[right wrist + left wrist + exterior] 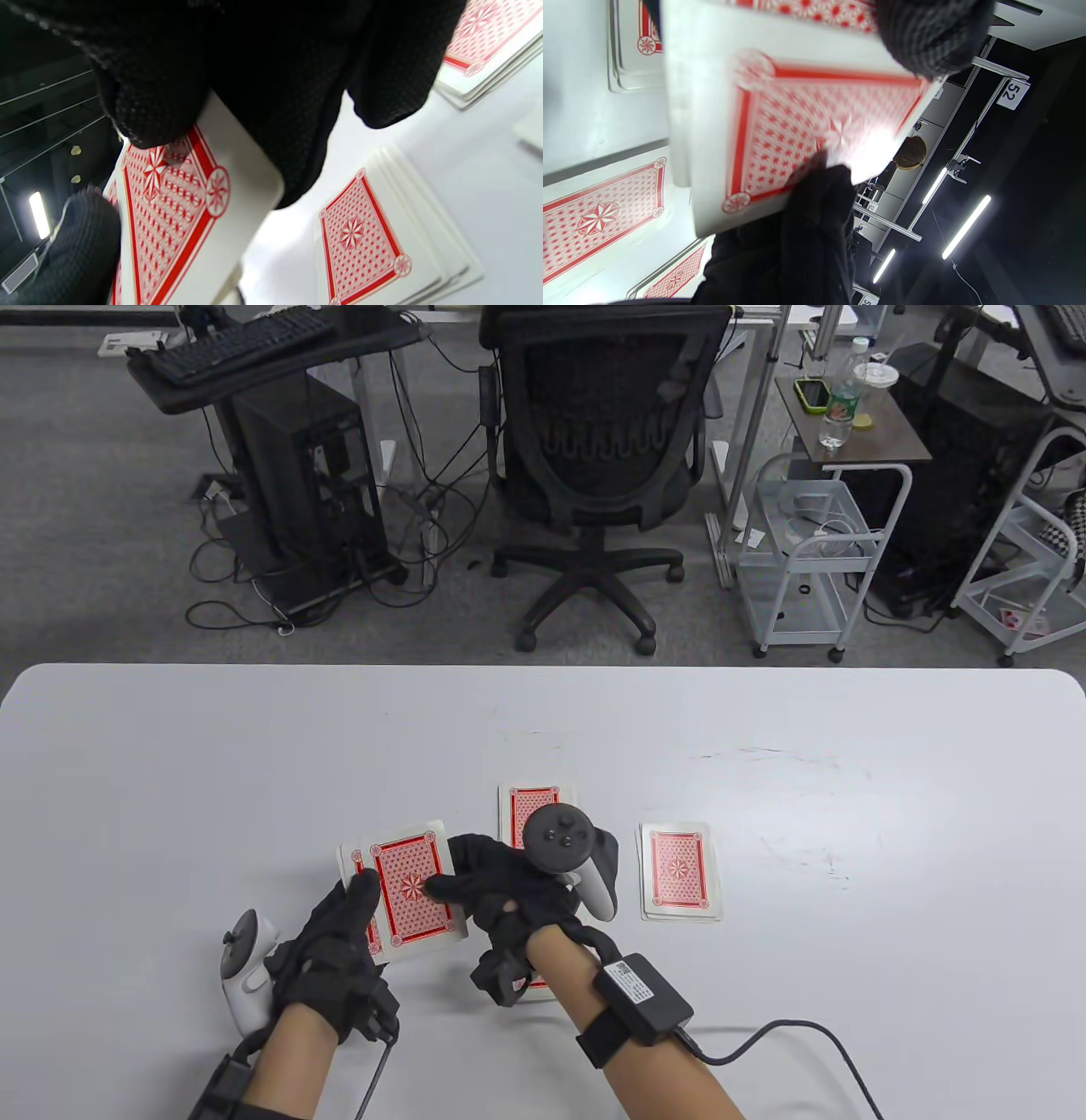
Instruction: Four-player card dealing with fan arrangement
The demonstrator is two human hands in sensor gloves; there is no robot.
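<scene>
The left hand (335, 954) sits nearest, at the table's (170, 780) front edge, gripping the deck (407, 895) red backs up, its thumb lying on the deck's left side. Just right of it, the right hand (517, 899) reaches across and pinches the top card (814, 123) at its right edge, thumb on the back; the right wrist view shows a gloved fingertip (152, 110) pressing on that card's back. Under the right wrist a near pile (536, 986) lies mostly hidden. Further right, well apart from the hands, the right pile (679, 872) lies flat and squared. Beyond the right hand, the far pile (533, 804) is half covered by the tracker (560, 840).
</scene>
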